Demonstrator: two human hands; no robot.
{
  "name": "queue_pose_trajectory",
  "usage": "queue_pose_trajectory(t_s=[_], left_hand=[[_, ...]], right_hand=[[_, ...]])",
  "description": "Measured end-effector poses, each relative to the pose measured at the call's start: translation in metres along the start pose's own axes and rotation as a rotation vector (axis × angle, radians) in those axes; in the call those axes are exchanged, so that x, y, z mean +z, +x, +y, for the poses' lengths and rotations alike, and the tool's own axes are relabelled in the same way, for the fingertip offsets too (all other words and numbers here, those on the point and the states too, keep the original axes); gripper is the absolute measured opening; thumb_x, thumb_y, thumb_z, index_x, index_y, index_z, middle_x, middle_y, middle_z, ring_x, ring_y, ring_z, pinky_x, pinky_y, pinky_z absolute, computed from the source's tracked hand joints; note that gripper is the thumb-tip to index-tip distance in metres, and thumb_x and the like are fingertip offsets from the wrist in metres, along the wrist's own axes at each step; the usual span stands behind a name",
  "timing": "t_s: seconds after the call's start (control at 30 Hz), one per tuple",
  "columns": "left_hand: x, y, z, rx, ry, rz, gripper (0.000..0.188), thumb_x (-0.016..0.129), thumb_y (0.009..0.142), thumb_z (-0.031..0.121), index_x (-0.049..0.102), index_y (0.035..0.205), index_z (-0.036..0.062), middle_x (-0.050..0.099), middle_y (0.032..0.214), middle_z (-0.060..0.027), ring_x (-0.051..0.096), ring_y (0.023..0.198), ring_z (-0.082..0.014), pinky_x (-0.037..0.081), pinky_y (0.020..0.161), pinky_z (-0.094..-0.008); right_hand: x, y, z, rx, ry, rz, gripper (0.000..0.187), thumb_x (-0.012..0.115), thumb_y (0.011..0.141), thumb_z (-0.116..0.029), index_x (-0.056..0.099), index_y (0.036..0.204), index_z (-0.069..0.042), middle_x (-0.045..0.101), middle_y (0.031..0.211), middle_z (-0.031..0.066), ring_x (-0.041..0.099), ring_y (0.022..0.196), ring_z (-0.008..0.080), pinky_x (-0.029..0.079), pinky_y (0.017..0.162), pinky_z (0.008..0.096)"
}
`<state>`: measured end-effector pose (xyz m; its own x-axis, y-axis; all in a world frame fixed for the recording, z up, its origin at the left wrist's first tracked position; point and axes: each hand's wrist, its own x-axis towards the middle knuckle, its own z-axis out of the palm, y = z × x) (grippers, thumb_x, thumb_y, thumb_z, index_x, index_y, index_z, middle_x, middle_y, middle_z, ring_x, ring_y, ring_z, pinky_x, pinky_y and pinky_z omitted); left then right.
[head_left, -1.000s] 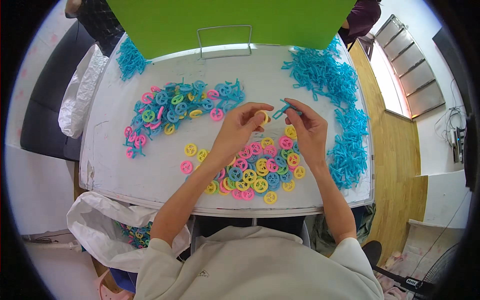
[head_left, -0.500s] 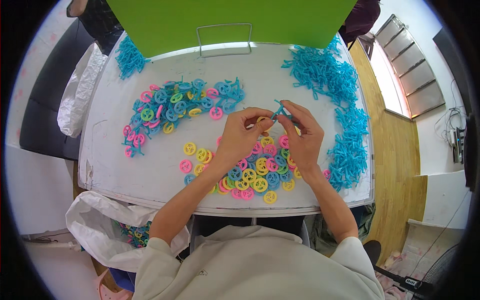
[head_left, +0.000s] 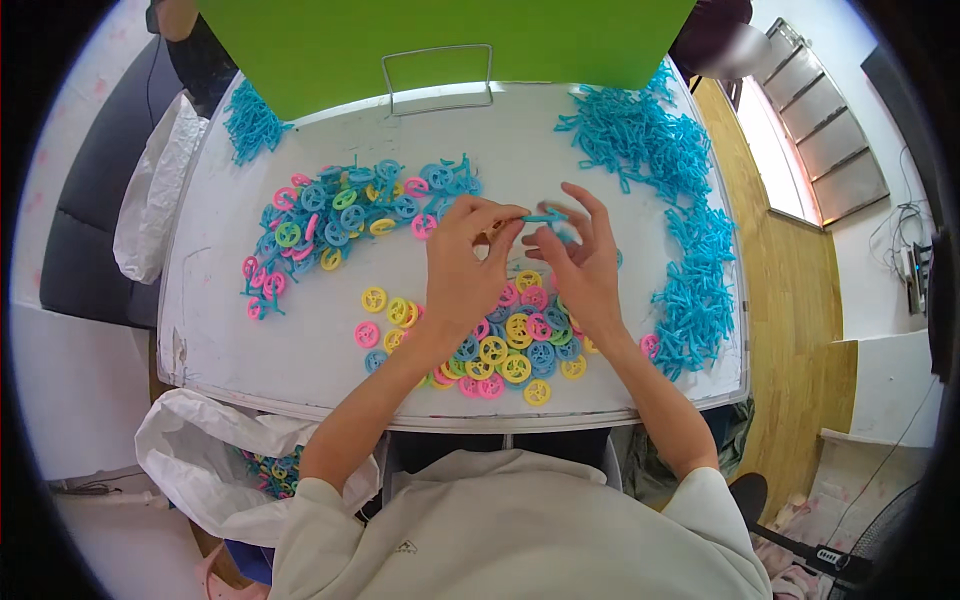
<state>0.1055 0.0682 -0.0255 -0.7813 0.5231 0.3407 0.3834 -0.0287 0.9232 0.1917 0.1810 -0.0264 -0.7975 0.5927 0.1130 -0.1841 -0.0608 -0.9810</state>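
Observation:
My left hand (head_left: 470, 260) pinches one end of a small blue plastic stick-like piece (head_left: 543, 217) between thumb and fingertips, above the table. Around its other end, my right hand (head_left: 585, 265) has its fingers spread, the index finger raised. A pale blue blur lies between the right thumb and fingers; what it is I cannot make out. Below both hands lies a pile of small spoked plastic wheels (head_left: 516, 351) in yellow, pink, blue and green. Beyond my left hand is a heap of wheels joined to blue pieces (head_left: 345, 215).
Loose blue pieces (head_left: 695, 260) form a long heap along the table's right side, and a smaller heap (head_left: 252, 122) sits at far left. A green panel (head_left: 440, 30) with a wire handle (head_left: 437, 48) stands at the back. A white sack (head_left: 200, 470) of parts hangs open at lower left.
My right fingers have spread away from the pinch they had on the piece. My left hand has shifted slightly left, still pinching it, and the piece now lies nearly level.

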Motion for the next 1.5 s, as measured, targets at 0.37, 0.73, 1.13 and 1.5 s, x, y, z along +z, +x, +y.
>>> queue_pose_trajectory(t_s=[0.37, 0.73, 1.13, 1.5], left_hand=[[-0.001, 0.000, -0.003, 0.486, 0.341, 0.012, 0.031, 0.060, 0.076, -0.009, 0.065, 0.104, 0.0027, 0.060, 0.091, -0.0101, 0.060, 0.078, -0.0228, 0.052, 0.067, -0.0307], [-0.010, 0.010, -0.003, -0.293, -0.296, -0.173, 0.021, 0.057, 0.088, 0.001, 0.064, 0.108, 0.0009, 0.067, 0.097, -0.0088, 0.064, 0.087, -0.0134, 0.053, 0.078, -0.0260], [-0.004, 0.006, 0.001, -0.380, -0.359, -0.193, 0.013, 0.052, 0.090, -0.003, 0.057, 0.102, 0.0005, 0.062, 0.087, -0.0088, 0.064, 0.081, -0.0140, 0.053, 0.069, -0.0258], [-0.005, 0.004, -0.012, -0.293, -0.155, -0.226, 0.013, 0.052, 0.088, -0.006, 0.054, 0.099, -0.0003, 0.062, 0.083, -0.0086, 0.060, 0.067, -0.0125, 0.048, 0.057, -0.0262]], right_hand=[[-0.022, 0.015, 0.003, 0.343, 0.147, -0.098, 0.024, 0.063, 0.091, -0.017, 0.061, 0.108, 0.000, 0.066, 0.089, 0.0046, 0.061, 0.081, 0.0105, 0.048, 0.070, 0.0211], [-0.022, 0.014, 0.000, -0.011, -0.210, -0.141, 0.017, 0.062, 0.088, -0.004, 0.061, 0.104, 0.004, 0.065, 0.095, 0.0068, 0.062, 0.089, 0.0113, 0.049, 0.079, 0.0235], [-0.021, 0.012, 0.001, -0.019, -0.278, -0.197, 0.012, 0.061, 0.087, 0.000, 0.061, 0.100, 0.002, 0.066, 0.092, 0.0061, 0.062, 0.088, 0.0114, 0.049, 0.078, 0.0249], [-0.020, 0.010, 0.003, 0.011, -0.344, -0.246, 0.007, 0.061, 0.087, 0.001, 0.059, 0.094, 0.001, 0.066, 0.090, 0.0076, 0.063, 0.087, 0.0128, 0.049, 0.077, 0.0256]])
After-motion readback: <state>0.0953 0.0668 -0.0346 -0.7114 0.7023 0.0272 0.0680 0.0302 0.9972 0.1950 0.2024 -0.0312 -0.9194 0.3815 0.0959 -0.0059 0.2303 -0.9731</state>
